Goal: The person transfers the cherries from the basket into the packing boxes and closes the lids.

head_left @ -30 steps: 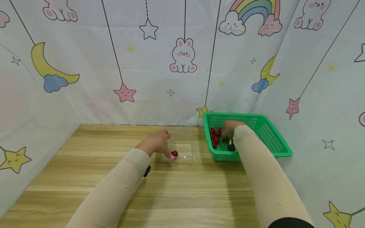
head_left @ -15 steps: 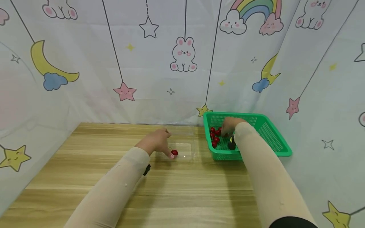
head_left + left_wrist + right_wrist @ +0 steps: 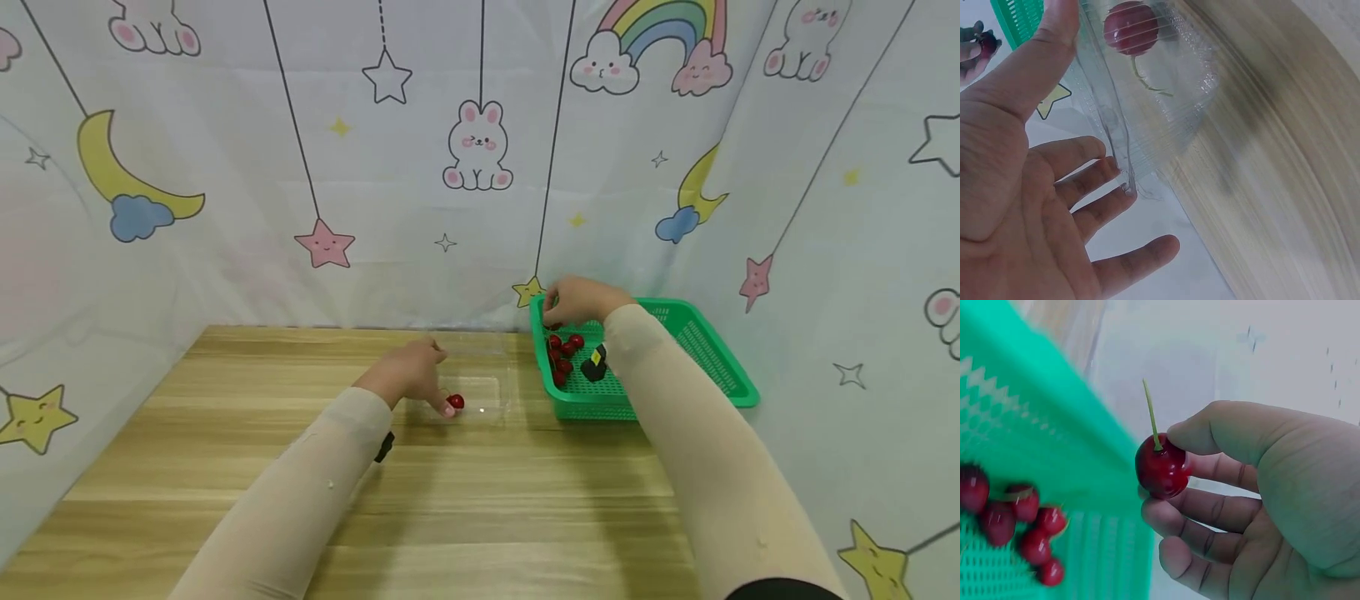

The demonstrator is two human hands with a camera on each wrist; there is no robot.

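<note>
My right hand pinches a dark red cherry between thumb and fingers, its green stem pointing up in the right wrist view. This hand is over the back left rim of the green basket. Several more cherries lie inside at the basket's left end. My left hand holds the left side of a clear plastic box, the thumb near the front and the fingertips at the edge farther back. In the box lies a single cherry with its stem.
The box and basket stand on a wood-grain table, the basket to the right. Behind the table and along both sides hangs a white printed cloth. A black wrist camera hangs under the right wrist, over the basket.
The right hand has risen from among the cherries in the basket and shifted left and back, a cherry in its fingers. The left hand and box stay put.
</note>
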